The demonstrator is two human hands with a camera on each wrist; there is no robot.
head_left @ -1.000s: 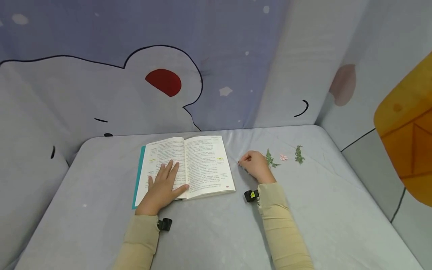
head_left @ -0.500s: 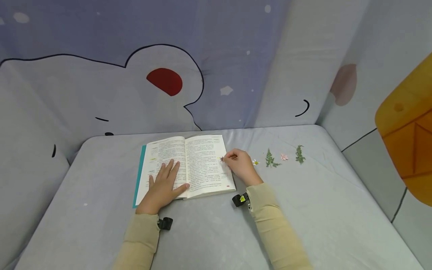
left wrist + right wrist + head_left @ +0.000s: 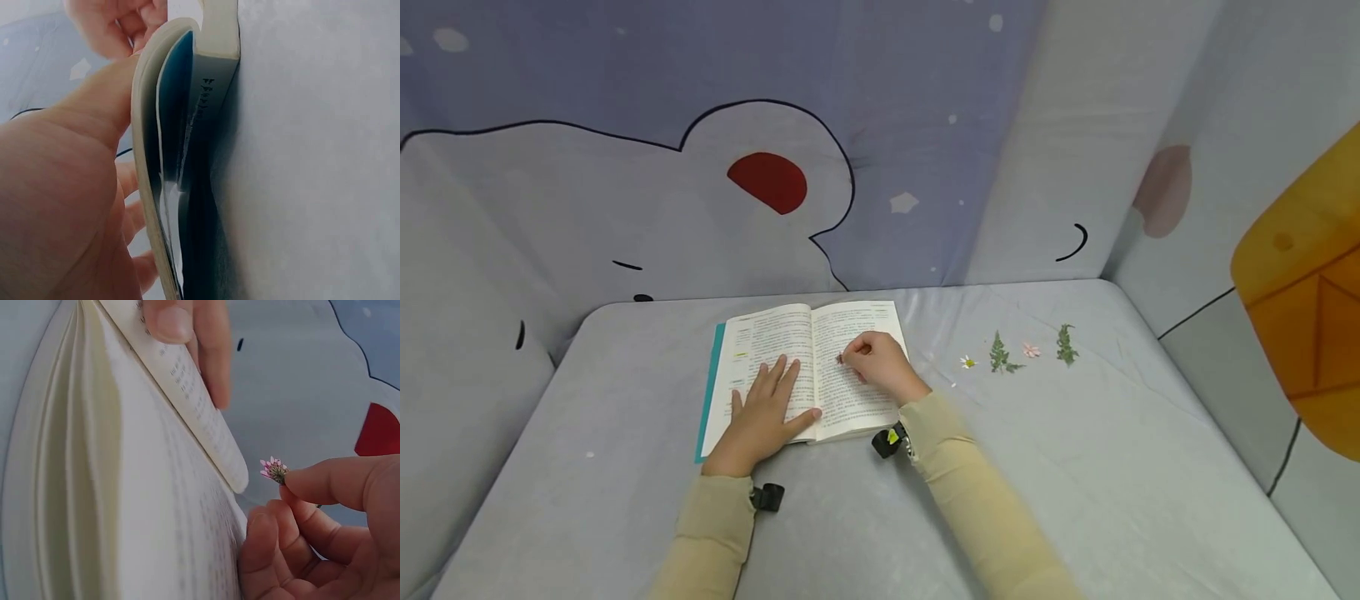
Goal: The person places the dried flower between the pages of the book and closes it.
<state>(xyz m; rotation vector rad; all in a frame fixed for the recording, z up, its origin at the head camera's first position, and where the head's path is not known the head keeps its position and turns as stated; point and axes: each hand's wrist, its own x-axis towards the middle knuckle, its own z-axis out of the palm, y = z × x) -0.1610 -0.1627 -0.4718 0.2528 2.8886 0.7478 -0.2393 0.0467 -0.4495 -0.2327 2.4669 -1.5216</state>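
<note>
Pink flower (image 3: 273, 470) in right hand (image 3: 882, 364)

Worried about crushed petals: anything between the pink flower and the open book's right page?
Nothing visible. The right hand pinches the pink flower over the right page; the left hand rests mostly on the left page.

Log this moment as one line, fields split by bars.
left hand: rests on open book, left page | right hand: pinches small pink flower over right page | cloth: white flower, leafy sprigs, pale pink blossom
</note>
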